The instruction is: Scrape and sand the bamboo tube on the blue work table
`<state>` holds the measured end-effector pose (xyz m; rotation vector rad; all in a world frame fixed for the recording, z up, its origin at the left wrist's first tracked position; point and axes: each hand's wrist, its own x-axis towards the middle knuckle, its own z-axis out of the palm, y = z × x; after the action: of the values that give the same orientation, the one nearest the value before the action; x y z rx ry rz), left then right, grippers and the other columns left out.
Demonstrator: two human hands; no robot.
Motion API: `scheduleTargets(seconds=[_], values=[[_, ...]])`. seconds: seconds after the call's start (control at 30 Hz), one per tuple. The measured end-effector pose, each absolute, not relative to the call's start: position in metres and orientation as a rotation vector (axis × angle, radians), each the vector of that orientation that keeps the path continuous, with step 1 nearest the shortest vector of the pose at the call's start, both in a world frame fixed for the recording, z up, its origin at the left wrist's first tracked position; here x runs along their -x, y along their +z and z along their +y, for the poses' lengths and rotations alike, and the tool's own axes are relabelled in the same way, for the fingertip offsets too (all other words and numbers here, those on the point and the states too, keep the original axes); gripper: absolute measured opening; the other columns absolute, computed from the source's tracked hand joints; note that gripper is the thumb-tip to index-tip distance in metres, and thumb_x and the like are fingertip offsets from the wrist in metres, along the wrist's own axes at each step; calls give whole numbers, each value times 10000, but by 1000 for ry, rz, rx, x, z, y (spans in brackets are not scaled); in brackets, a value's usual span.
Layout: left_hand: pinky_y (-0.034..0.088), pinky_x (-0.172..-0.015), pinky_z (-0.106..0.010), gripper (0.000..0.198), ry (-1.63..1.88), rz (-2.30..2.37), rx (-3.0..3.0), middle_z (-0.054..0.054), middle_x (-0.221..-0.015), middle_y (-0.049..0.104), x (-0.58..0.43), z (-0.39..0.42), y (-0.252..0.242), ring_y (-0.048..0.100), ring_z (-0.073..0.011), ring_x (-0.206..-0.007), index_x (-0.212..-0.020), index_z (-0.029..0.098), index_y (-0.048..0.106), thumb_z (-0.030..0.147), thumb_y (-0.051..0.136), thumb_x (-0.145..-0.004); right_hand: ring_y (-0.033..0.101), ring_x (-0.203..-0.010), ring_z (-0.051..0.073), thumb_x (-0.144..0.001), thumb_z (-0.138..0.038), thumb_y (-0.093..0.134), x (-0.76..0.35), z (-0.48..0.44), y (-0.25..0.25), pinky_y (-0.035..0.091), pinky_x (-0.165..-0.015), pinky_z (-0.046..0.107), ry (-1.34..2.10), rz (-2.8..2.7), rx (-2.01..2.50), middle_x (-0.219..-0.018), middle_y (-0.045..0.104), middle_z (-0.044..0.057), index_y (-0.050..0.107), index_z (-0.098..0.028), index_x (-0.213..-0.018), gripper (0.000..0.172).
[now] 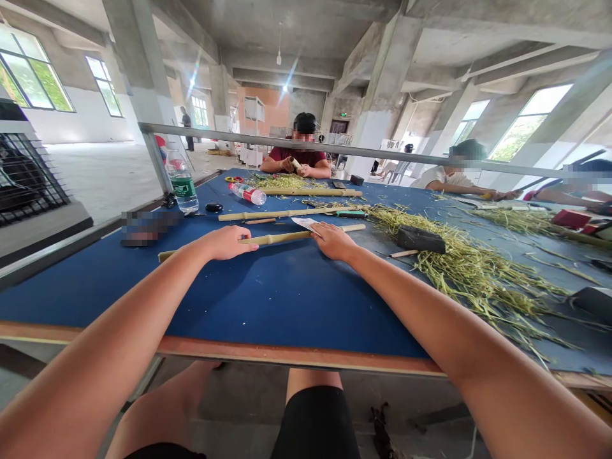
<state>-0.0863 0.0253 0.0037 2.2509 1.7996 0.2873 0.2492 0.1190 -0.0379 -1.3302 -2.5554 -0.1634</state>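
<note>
A bamboo stick (pixel 282 238) lies across the blue table in front of me. My left hand (pixel 229 243) is closed round it, left of its middle, thumb along the near side. My right hand (pixel 333 241) pinches a whitish flat piece (pixel 305 224), perhaps paper or sandpaper, resting at the stick's right part; the fingertips are partly hidden behind it. The stick's right end (pixel 354 227) sticks out past my right hand. Just behind lie a second bamboo stick (pixel 287 212) and a green-handled tool (pixel 350 214).
Green shavings (pixel 459 268) with a dark block (pixel 421 239) cover the right side. Bottles (pixel 182 188) stand and lie at the back left, below a metal rail (pixel 268 139). A person (pixel 299 156) sits opposite holding bamboo; others sit at the right.
</note>
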Motion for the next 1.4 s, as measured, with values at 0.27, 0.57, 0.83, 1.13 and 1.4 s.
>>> scheduleTargets(seconds=[0.27,0.57,0.83,1.13,1.4], values=[[326,-613,-302,572,289,1795,-2244,-48,-817,709,88,29,2,603,-205,-692,-931,241,692,770,537,-775,462,-1427,296,-1052,-398,402,-248,112,-35,323,-1187,458,-176,-2564,1307,-1546,514,132,504,-168,-1489,505],[318,-592,-311,538,273,1830,-2193,-44,-778,701,83,22,9,602,-203,-674,-903,241,688,748,578,-761,525,-1349,316,-1041,-371,427,-244,105,-29,361,-1140,455,-192,-2578,1338,-1462,590,142,542,-162,-1438,463],[333,-601,-304,558,231,1842,-2205,-38,-791,700,83,23,9,609,-205,-701,-932,244,679,764,549,-779,545,-1324,316,-1033,-374,439,-244,109,-32,372,-1127,453,-189,-2564,1324,-1425,620,116,576,-197,-1399,428],[337,-607,-306,547,250,1828,-2186,-37,-806,707,83,22,9,603,-205,-703,-939,242,681,749,565,-768,531,-1340,327,-1033,-380,425,-245,109,-33,357,-1135,462,-169,-2559,1303,-1440,608,125,575,-188,-1404,444],[322,-590,-304,542,267,1814,-2172,-36,-783,696,85,24,8,586,-191,-664,-923,238,688,745,577,-764,552,-1319,322,-1049,-398,416,-245,109,-33,380,-1120,459,-194,-2560,1319,-1428,621,126,582,-184,-1393,438]])
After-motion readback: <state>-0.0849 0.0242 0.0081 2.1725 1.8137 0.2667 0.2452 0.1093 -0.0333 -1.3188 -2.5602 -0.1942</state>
